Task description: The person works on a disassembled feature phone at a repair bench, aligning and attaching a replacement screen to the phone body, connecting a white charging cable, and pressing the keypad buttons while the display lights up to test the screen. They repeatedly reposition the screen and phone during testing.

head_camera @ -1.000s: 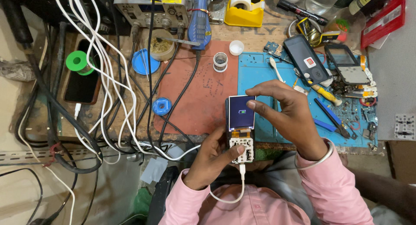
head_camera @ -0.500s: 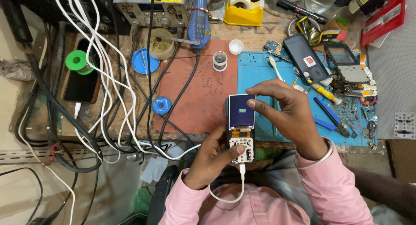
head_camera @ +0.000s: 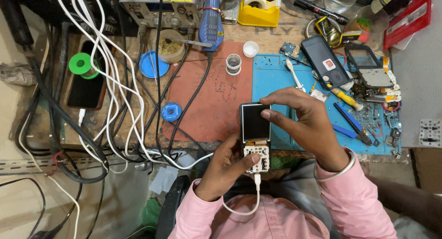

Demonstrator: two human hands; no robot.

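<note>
Nothing has shifted: your left hand (head_camera: 225,167) still grips the phone (head_camera: 255,135) above the bench edge, right hand (head_camera: 306,124) pinching its screen, apparently testing; next, keep it steady.

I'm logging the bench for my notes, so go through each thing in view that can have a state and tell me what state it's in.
Small phone: casing off, keypad board bare, screen dark.
White cable: plugged into the phone's bottom end.
Left hand: grips the phone's lower part, thumb on the keypad board.
Right hand: pinches the screen's top right corner.
Black smartphone: flat, screen dark, cable attached.
Small jar: open.
White cap: off, lying apart from the jar.
</note>
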